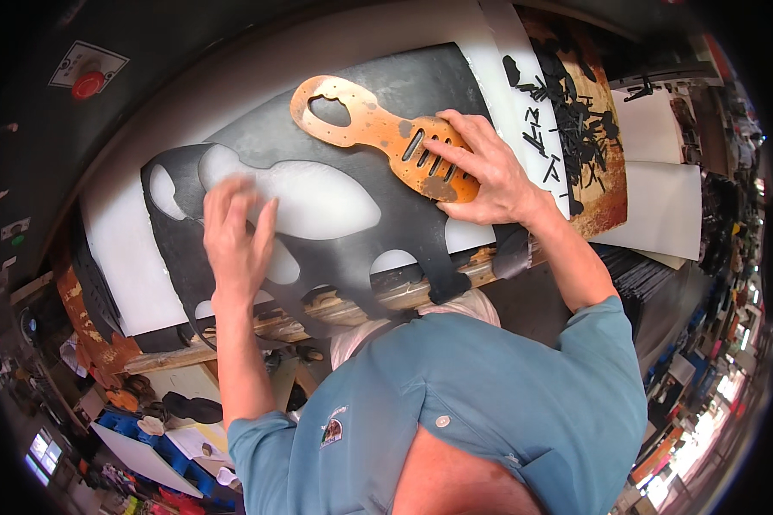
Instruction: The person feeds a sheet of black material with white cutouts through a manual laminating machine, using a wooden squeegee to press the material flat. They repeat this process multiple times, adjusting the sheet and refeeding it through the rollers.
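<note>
An orange, sole-shaped cutting die (371, 127) lies on a black sheet of material (262, 120). It has a large opening at its narrow end and several slots at its wide end. My right hand (496, 172) grips that wide end, fingers on the far side and thumb side nearer me. My left hand (239, 227) hovers by the sole-shaped holes in the left part of the sheet. Its thumb stands apart from the fingers, the fingertips are smeared by motion, and nothing shows in it. Beneath the sheet is a white board (116, 266), visible through the holes.
Small black offcuts (580, 116) are heaped on a rusty brown surface (608, 193) at the right. White sheets (661, 210) are stacked beyond. A dark machine panel with a red button (88, 84) stands at upper left. A worn wooden edge (395, 300) runs before me.
</note>
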Demonstrator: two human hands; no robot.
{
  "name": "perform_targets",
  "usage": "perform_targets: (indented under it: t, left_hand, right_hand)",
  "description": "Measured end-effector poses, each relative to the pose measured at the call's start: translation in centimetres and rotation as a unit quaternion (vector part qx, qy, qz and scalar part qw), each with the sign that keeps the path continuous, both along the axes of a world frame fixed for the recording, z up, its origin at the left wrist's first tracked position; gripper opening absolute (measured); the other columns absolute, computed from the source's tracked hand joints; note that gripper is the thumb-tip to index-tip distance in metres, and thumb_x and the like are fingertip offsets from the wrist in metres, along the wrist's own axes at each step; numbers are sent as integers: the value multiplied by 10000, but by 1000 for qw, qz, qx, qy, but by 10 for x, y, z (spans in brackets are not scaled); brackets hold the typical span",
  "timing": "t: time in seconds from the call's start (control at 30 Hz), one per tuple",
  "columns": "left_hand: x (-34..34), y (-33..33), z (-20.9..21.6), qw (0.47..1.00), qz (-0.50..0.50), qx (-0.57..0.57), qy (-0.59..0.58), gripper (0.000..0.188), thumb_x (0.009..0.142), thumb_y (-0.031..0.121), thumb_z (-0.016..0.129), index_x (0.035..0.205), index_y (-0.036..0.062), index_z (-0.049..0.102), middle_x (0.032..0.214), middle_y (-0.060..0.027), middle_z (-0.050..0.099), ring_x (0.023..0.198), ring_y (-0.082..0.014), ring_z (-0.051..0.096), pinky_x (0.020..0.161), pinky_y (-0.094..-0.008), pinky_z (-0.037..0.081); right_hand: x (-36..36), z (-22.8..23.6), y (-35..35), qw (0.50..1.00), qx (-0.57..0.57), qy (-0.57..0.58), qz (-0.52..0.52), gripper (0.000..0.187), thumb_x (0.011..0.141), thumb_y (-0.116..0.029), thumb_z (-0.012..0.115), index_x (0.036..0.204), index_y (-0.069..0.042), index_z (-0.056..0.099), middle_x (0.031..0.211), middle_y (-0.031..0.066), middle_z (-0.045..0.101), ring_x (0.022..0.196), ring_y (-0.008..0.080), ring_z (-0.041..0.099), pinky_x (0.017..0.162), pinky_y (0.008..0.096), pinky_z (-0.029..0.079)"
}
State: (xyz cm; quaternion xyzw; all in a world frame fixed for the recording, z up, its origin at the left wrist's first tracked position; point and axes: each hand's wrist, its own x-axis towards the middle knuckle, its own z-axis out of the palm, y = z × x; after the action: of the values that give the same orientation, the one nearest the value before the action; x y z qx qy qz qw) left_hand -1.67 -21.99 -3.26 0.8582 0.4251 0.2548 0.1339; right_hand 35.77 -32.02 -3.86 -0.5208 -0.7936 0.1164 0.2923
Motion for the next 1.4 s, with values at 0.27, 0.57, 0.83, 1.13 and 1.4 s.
perform_targets:
  t: [0.27, 0.57, 0.83, 1.13, 1.4]
  left_hand:
    - [34, 25, -32, 995, -51, 80, 36, 519, 924, 100, 769, 1390, -71, 618, 1519, -276, 576, 1419, -481, 537, 1209, -555, 417]
    - [34, 30, -29, 996, -66, -8, -51, 436, 958, 71, 740, 1373, -43, 670, 1500, -253, 612, 1448, -445, 532, 1228, -510, 406]
    - [17, -86, 26, 973, -22, -83, -215, 123, 974, -60, 677, 1080, -30, 731, 1016, -165, 762, 961, -278, 731, 900, -377, 572]
    - [64, -175, -57, 992, -66, 49, -95, 242, 855, -2, 812, 980, 64, 616, 926, -84, 701, 765, -327, 595, 687, -443, 487]
    - [58, -177, -55, 987, -60, 99, -107, 206, 891, -2, 793, 924, 45, 594, 862, -115, 666, 750, -350, 572, 686, -449, 481]
  right_hand:
    - [13, 0, 17, 998, 3, -9, 62, 825, 600, -177, 889, 1390, -86, 667, 1479, 265, 526, 1170, 441, 594, 982, 500, 561]
    - [18, 0, 16, 998, -46, -19, 47, 982, 629, -280, 930, 1515, -73, 561, 1552, 225, 495, 1280, 425, 556, 1098, 498, 502]
    - [20, -25, -42, 988, 63, 67, -121, 954, 687, -272, 960, 1495, 12, 541, 1473, 225, 597, 1316, 417, 594, 1140, 485, 495]
    - [26, -23, -44, 987, 45, 115, -103, 943, 704, -280, 986, 1506, -21, 563, 1454, 185, 631, 1359, 352, 595, 1172, 443, 476]
    - [22, 61, -49, 916, 300, 186, -189, 109, 957, -59, 789, 912, 2, 711, 803, 48, 667, 743, 129, 630, 676, 282, 510]
